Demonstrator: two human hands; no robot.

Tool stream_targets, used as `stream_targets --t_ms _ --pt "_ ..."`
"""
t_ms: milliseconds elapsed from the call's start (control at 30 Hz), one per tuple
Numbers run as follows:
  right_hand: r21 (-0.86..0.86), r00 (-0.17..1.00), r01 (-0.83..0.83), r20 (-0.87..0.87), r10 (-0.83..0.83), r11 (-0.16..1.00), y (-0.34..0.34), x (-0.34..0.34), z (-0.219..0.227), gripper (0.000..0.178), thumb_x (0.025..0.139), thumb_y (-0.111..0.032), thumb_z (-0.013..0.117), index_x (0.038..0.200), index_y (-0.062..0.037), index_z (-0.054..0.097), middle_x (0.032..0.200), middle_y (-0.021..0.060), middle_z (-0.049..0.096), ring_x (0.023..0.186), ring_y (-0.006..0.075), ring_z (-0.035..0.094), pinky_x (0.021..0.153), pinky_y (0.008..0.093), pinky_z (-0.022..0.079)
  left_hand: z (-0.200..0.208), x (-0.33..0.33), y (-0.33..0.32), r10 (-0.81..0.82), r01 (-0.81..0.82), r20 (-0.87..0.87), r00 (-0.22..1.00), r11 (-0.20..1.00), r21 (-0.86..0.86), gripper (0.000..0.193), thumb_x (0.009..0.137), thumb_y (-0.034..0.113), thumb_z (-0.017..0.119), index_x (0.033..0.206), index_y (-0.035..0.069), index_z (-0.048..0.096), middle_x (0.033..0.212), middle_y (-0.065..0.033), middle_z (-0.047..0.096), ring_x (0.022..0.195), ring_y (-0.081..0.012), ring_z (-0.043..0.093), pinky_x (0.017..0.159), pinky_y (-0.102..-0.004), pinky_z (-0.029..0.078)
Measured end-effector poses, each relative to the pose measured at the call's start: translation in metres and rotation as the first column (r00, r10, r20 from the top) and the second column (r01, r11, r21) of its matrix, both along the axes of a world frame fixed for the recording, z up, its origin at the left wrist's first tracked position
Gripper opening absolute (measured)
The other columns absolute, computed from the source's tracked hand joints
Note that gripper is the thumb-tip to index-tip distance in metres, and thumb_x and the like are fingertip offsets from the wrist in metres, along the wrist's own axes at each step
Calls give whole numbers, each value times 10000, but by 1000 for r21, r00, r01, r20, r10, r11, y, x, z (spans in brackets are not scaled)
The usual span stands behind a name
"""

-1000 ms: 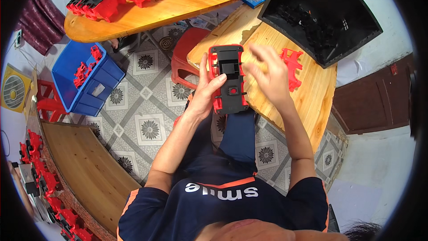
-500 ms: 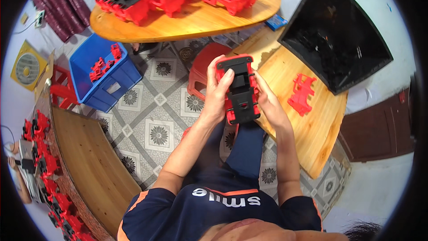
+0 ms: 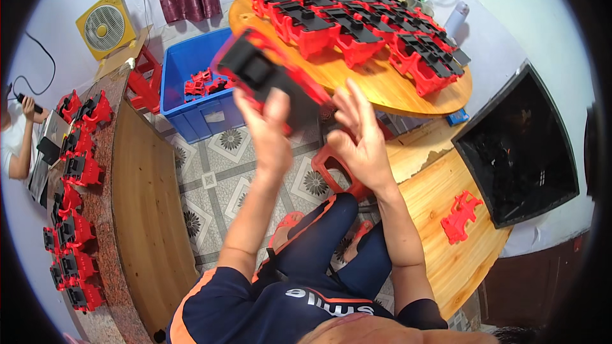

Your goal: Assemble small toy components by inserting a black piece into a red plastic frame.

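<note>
At the far left a person sits with a phone by a long table (image 3: 143, 216) whose stone edge carries a row of red-and-black parts (image 3: 70, 216); its top is smooth bare wood. Beyond it stand a yellow fan (image 3: 105, 25) and a blue bin (image 3: 191, 89) of hard plastic holding a few loose red pieces. The left hand (image 3: 271, 134) is raised above the tiled floor (image 3: 210, 172), its fingers wrapped round the lower end of a red-and-black assembly (image 3: 261, 76): a flat black plate set in a ribbed red frame, tilted and blurred, over the bin's right edge. The right hand (image 3: 357, 137) is just beside it, fingers spread wide and holding nothing; whether its fingertips touch the assembly cannot be told. Under the hands a red stool (image 3: 335, 169) shows. Behind, a round wooden table (image 3: 382, 89) is packed with like assemblies (image 3: 357, 25), glossy and angular. To the right a second wooden table (image 3: 440, 267) bears one bare red frame (image 3: 460, 216), and a black tray (image 3: 516, 146) with dark pieces inside.
</note>
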State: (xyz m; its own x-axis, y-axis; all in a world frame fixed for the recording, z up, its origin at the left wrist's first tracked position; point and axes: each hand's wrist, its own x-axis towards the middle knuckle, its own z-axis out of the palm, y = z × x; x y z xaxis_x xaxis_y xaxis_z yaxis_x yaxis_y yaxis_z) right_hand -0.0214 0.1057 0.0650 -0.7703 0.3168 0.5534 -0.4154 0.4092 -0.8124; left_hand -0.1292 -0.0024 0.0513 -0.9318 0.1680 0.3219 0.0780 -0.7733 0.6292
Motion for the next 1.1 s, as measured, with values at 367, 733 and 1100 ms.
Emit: stream_targets --t_ms 367,733,1100 --pt "785 856 482 -327 -401 388 47 -131 18 754 748 -130 785 1425 -111 455 1465 255 380 1107 343 559 923 409 478 51 -430 23 179 -172 29 983 969 -178 883 765 207 802 1406 65 212 1195 -158 564 983 -261 642 837 -423 563" --pt "640 897 390 -426 -116 662 74 -114 -36 617 729 -28 827 1264 -56 521 1476 366 235 1055 388 623 745 364 582 54 -566 131 -138 248 248 959 834 -492 897 720 222 836 1342 131 195 1140 -181 575 881 -318 681 703 -599 569" --pt "675 945 280 -320 -72 682 89 -107 -34 658 841 -127 763 1389 -69 404 1536 350 87 1104 320 588 795 334 575 69 -538 195 -482 443 216 849 428 -788 1079 756 814 569 1514 100 288 1362 -187 483 1225 -324 509 960 -501 490"
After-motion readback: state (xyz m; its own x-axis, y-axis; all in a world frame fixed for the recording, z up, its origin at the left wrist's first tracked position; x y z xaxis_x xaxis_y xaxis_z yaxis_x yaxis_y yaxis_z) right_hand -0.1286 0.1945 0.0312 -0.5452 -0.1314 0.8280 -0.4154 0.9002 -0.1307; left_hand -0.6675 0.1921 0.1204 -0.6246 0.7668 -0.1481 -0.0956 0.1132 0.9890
